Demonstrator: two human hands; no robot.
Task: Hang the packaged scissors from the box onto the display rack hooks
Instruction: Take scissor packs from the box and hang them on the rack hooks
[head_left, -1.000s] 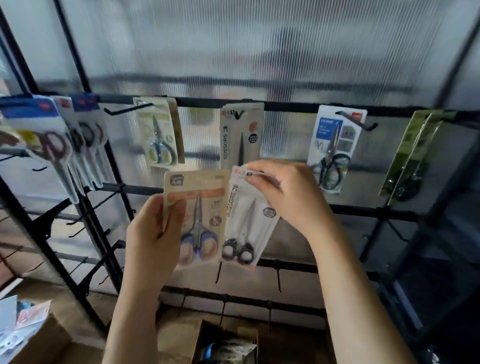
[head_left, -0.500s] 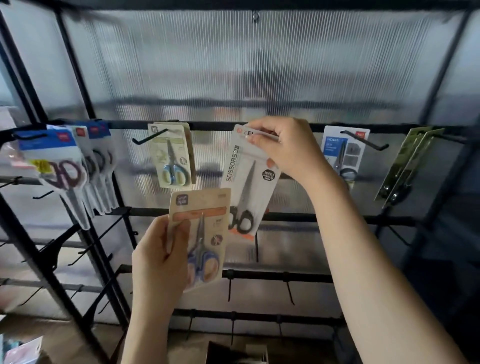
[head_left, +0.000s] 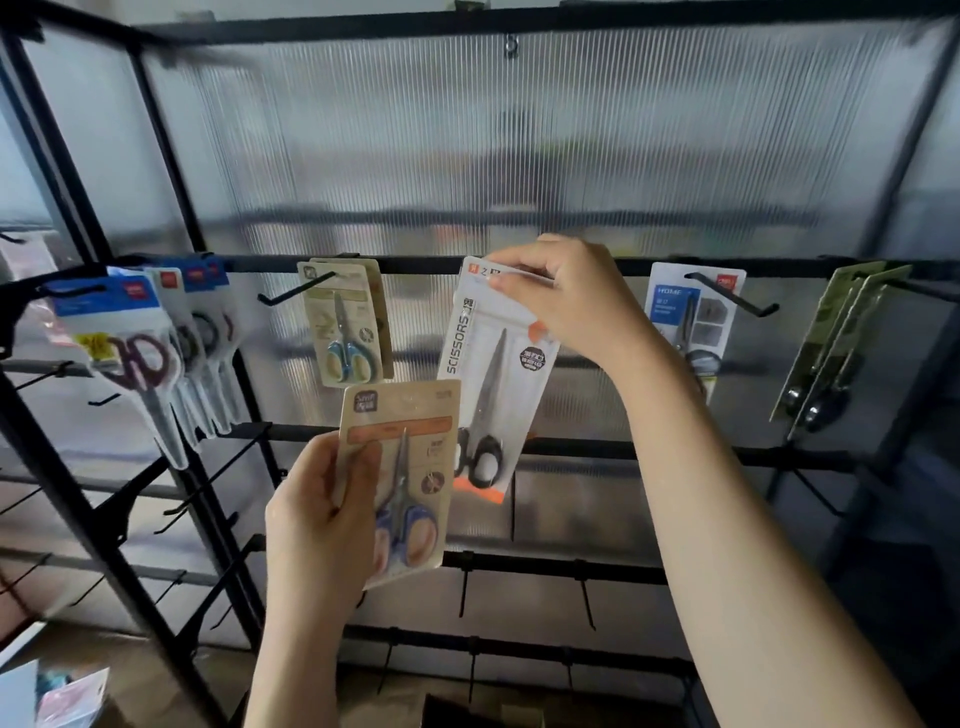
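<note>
My right hand (head_left: 566, 301) pinches the top edge of a white scissors pack (head_left: 491, 379) marked SCISSORS, with black handles, tilted, its top level with the upper rail (head_left: 421, 265) of the black display rack. The hook behind it is hidden by the pack and my fingers. My left hand (head_left: 317, 519) grips a tan card pack (head_left: 402, 467) of blue-and-orange-handled scissors, held lower and in front of the rack. The box (head_left: 467, 714) shows only as a dark edge at the bottom.
Several packs hang on the upper rail: blue-topped ones (head_left: 130, 343) at left, a beige pack (head_left: 343, 322) on a long hook, a blue HOME pack (head_left: 696, 312) and green packs (head_left: 836, 343) at right. Bare hooks (head_left: 582, 587) line the lower rails. Loose packs (head_left: 62, 696) lie bottom left.
My right hand has lifted the white pack from beside the tan pack up to the top rail. My left hand stayed low with its pack. The camera tilted upward.
</note>
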